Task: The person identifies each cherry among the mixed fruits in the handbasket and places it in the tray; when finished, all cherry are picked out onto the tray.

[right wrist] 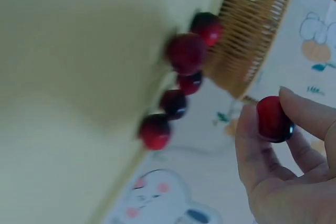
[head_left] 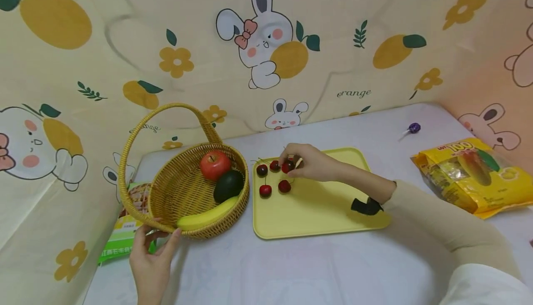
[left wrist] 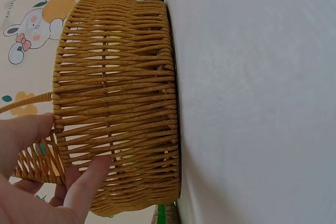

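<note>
My right hand [head_left: 308, 162] is over the left part of the yellow tray [head_left: 320, 208]. Thumb and fingertips pinch a dark red cherry [right wrist: 274, 119], which shows clear of the tray in the right wrist view. Several other cherries [head_left: 265, 190] with stems lie grouped at the tray's left end. On the left, my left hand [head_left: 153, 261] grips the rim of a wicker basket [left wrist: 115, 108] near the foot of its handle, thumb on the outer wall. Inside the basket are a red apple [head_left: 215, 165], a dark green avocado [head_left: 228, 186] and a banana [head_left: 208, 215].
A green and yellow snack bag [head_left: 120, 235] lies partly behind the basket at left. To the right of the tray is a yellow candy bag [head_left: 474, 175], with a purple lollipop [head_left: 414, 128] farther back. A printed cloth [head_left: 187, 13] hangs behind the white table [head_left: 291, 268].
</note>
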`<state>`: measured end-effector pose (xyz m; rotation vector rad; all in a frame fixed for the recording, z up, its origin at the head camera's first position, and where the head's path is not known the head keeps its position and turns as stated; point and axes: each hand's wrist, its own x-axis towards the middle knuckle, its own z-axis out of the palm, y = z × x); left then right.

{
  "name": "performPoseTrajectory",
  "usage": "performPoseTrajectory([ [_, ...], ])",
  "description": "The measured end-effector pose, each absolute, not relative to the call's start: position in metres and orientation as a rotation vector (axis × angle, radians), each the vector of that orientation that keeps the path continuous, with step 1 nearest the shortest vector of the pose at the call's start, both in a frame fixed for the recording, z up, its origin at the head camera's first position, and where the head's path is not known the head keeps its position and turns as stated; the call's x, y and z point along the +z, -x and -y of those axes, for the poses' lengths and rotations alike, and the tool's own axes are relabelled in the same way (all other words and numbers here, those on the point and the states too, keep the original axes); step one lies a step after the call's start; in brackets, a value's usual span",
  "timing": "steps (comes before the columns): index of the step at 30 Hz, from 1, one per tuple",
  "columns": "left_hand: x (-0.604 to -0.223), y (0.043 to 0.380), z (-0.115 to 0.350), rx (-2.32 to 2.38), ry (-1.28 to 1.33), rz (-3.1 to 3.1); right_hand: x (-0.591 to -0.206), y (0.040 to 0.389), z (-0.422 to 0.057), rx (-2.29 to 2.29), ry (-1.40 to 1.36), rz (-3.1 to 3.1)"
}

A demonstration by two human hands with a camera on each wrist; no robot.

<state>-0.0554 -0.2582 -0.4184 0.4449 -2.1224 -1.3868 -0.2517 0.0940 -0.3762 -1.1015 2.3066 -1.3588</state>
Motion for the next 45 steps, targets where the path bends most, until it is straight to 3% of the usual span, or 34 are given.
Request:
performPoseTrajectory([
  [12, -0.418, 0.055, 0.26, -1.417, -0.468, 2.108, -0.412, 0.251, -0.127, -1.358, 1.056, -2.313],
  [45, -0.42, 0.054, 0.259, -1.344, -0.462, 2.15, -0.417, 0.244, -0.115, -1.043, 1.09, -2.465],
])
